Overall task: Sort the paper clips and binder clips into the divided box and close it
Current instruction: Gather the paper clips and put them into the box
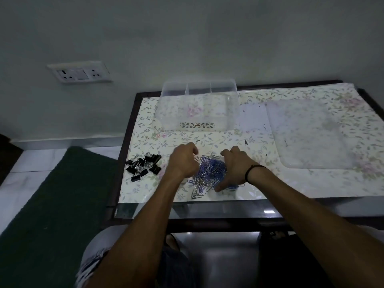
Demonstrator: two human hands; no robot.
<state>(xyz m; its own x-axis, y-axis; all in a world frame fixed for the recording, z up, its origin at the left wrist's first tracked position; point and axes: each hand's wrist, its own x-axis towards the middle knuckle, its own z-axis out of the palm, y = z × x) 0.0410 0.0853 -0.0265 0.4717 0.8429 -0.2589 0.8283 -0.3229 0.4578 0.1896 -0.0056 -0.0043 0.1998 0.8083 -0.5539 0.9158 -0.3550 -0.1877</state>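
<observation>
A heap of blue and silver paper clips (209, 173) lies near the table's front edge. My left hand (184, 161) presses against the heap's left side with fingers curled. My right hand (234, 167) cups the heap's right side, thumb down on the table. Several black binder clips (144, 165) lie in a pile further left, untouched. The clear divided box (199, 107) stands open at the back of the table, its compartments showing nothing inside. Its clear lid (309, 134) lies flat to the right.
The table (311, 183) carries a floral cover and stands against a wall. A socket panel (80, 72) is on the wall at left. A dark green mat (52, 194) covers the floor to the left.
</observation>
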